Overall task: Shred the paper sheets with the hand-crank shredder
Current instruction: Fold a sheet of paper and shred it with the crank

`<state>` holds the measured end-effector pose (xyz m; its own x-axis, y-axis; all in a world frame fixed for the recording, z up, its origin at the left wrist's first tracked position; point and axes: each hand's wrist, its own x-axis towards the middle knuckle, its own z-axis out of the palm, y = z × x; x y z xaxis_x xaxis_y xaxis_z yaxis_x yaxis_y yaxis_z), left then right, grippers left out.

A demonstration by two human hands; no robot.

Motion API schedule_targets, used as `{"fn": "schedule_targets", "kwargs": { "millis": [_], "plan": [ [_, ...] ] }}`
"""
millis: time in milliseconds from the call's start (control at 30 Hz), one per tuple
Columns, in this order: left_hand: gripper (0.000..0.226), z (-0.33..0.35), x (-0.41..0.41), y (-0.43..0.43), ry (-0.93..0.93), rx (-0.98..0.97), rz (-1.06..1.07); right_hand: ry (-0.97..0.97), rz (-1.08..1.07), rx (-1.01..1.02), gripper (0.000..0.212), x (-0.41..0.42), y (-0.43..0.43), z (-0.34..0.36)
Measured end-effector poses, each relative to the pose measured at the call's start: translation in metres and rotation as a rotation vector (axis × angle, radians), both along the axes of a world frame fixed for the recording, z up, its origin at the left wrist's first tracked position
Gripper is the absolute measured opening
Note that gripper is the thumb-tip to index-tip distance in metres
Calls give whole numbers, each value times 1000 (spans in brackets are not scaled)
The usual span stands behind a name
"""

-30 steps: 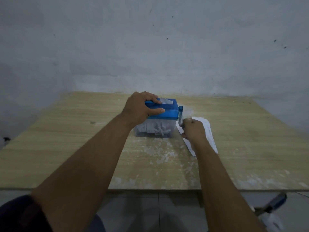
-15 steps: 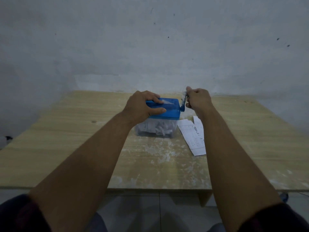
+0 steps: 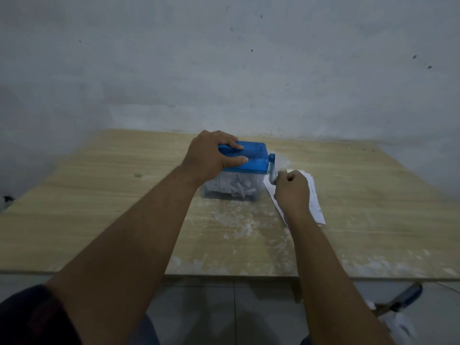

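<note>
A small hand-crank shredder [image 3: 251,159] with a blue top and a clear bin full of white paper strips [image 3: 236,189] stands mid-table. My left hand [image 3: 211,156] grips the blue top from the left, fingers over its far edge and thumb on the near side. My right hand [image 3: 292,190] is fisted round the crank handle [image 3: 272,170] on the shredder's right side, at the low, near point of its turn. White printed paper sheets [image 3: 315,200] lie flat on the table under and beside my right hand. No paper shows in the top slot.
The wooden table [image 3: 99,215] carries white dust and scuffs in front of the shredder. A grey wall stands right behind it. On the tiled floor at the lower right lies a blue-handled tool [image 3: 405,298] beside some white scraps.
My right hand has swung the crank from its top, far position down and toward me to the low point. The paper stub in the slot has gone. My left hand stays put.
</note>
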<state>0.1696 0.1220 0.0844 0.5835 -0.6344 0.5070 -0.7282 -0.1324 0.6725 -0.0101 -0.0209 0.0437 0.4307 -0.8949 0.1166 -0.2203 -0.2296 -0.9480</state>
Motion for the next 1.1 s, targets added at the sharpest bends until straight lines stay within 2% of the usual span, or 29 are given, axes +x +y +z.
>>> {"fn": "schedule_targets", "kwargs": {
  "millis": [133, 267, 367, 433, 533, 633, 800, 1000, 1100],
  "plan": [
    [36, 0, 0, -1, 3, -1, 20, -121, 4, -20, 27, -7, 3, 36],
    [36, 2, 0, 1, -10, 15, 14, -177, 126, -44, 26, 11, -18, 81],
    [37, 3, -1, 2, -19, 23, 13, -128, 200, -42, 32, 33, -35, 98],
    [37, 3, -2, 2, -17, 25, 14, -30, 241, 3, 37, 48, -51, 90],
    [36, 3, -4, 2, 9, 14, 15, 156, 288, 118, 24, 54, -66, 63],
    [37, 1, -4, 2, 20, 10, 22, 116, 276, 225, 21, 47, -64, 35],
    [37, 0, -7, 2, 2, 0, 36, 111, 232, 211, 18, 19, -47, 9],
    [57, 0, -11, 5, -107, 44, 93, 94, 261, 53, 22, -2, -41, 5],
    [49, -5, -27, 11, -329, 97, 290, 307, 254, -264, 19, -22, -46, -3]
  ]
}}
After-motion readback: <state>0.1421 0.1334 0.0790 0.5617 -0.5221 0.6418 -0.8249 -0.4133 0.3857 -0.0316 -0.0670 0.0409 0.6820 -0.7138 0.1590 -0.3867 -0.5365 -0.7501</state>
